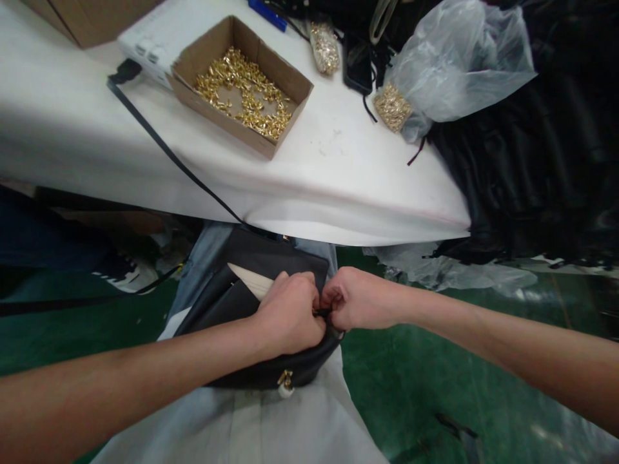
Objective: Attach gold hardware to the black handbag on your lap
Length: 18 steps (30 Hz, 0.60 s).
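A black handbag (275, 258) rests across the lap, its cream inside (251, 278) showing at the opening. Gold hardware (285, 379) with a small white wrap sits on its near side. My left hand (290, 312) is closed on the bag's right end, fingertips bent down at the edge. Facing it, my right hand (360, 299) pinches the same end. A small dark piece of the bag, with a glint of gold, shows between the two hands; the fingers cover most of it. A thin black strap (169, 151) runs from the bag up onto the table.
On the white-covered table (338, 187) stands a cardboard box (222, 122) of small gold metal pieces. Behind are bagged gold pieces (324, 48), a phone (358, 64) and a clear plastic bag (454, 58). Black material (541, 161) covers the right side. A person's shoe (128, 274) shows at left.
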{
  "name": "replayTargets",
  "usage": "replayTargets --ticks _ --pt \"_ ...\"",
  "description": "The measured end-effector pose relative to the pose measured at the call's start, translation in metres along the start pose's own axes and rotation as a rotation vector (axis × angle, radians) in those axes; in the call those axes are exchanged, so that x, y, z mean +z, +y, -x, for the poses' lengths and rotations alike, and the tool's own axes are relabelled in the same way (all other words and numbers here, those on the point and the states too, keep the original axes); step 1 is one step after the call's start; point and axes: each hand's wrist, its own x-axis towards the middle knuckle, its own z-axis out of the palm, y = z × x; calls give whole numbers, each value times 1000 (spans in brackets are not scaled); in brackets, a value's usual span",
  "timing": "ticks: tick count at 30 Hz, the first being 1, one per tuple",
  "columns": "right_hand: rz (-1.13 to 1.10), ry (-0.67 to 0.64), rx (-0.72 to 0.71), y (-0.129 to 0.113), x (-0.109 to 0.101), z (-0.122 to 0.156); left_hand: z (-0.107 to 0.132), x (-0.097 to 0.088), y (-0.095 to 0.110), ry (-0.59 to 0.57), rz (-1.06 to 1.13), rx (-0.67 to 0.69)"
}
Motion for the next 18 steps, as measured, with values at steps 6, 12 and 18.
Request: replayTargets --ticks 6,12,18 --pt "23 34 -17 -4 1 3 -1 2 -4 -5 -2 12" --pt "48 51 -43 -6 0 5 3 -6 -2 -50 -18 54" --pt "50 34 -64 -7 0 7 8 -12 2 -88 -126 91"
